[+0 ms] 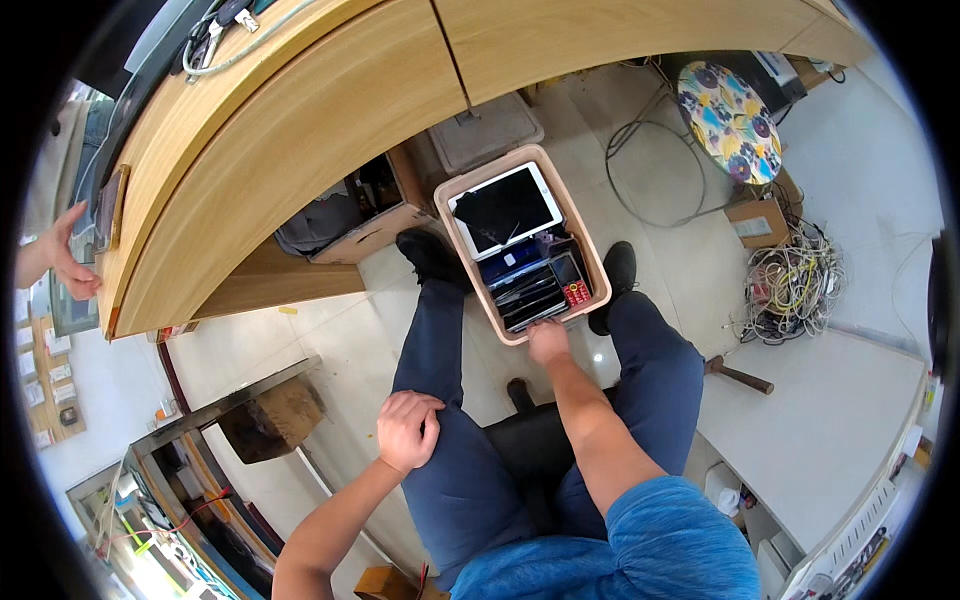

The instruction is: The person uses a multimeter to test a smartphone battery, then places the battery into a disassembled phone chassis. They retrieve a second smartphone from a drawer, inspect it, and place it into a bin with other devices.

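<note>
Between my feet on the floor stands a pinkish-beige plastic bin (455,187). A white-framed tablet (506,210) with a dark screen lies across its far end. Nearer me, several dark phones (528,298) are packed on edge, next to a phone with red keys (576,291). My right hand (547,342) is at the bin's near rim, closed over it; the fingertips are partly hidden. My left hand (408,430) rests on my left thigh near the knee, holding nothing.
A curved wooden counter (300,150) arches across the front, with another person's hand (70,255) at its left end. On the right are a flower-patterned round stool (730,120), a tangle of cables (793,285) and a wooden-handled tool (740,375). A glass showcase (160,490) is lower left.
</note>
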